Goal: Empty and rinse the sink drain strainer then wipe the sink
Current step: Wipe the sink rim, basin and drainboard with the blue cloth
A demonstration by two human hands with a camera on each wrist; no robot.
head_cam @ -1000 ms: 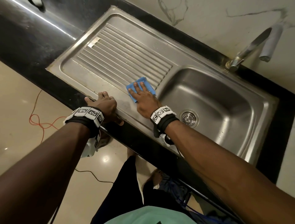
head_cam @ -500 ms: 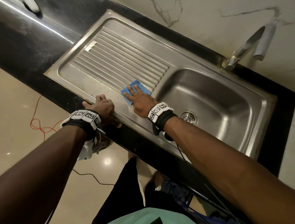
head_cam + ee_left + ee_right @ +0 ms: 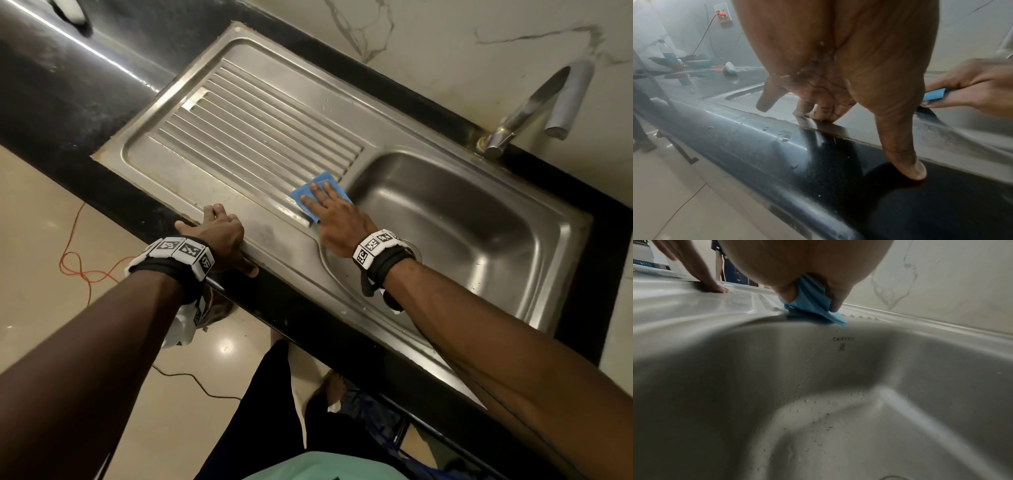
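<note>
In the head view my right hand [image 3: 322,202] lies flat on a folded blue cloth [image 3: 322,177]. Its fingers are spread and press the cloth onto the steel drainboard [image 3: 257,137], right at the left lip of the basin [image 3: 462,240]. The right wrist view shows the cloth [image 3: 812,301] bunched under my palm above the basin wall. My left hand [image 3: 219,233] rests on the sink's front rim, with its fingertips [image 3: 818,113] bent on the steel and its thumb on the black counter; it holds nothing. My right wrist hides the drain strainer.
A chrome tap [image 3: 534,102] stands at the back right of the basin against the marble wall. Black counter [image 3: 51,102] surrounds the sink, with a white object [image 3: 68,10] at its far left. An orange cable [image 3: 78,267] lies on the floor.
My right hand slid the cloth a little left along the drainboard, then back right to the basin's lip. The left hand has stayed on the rim.
</note>
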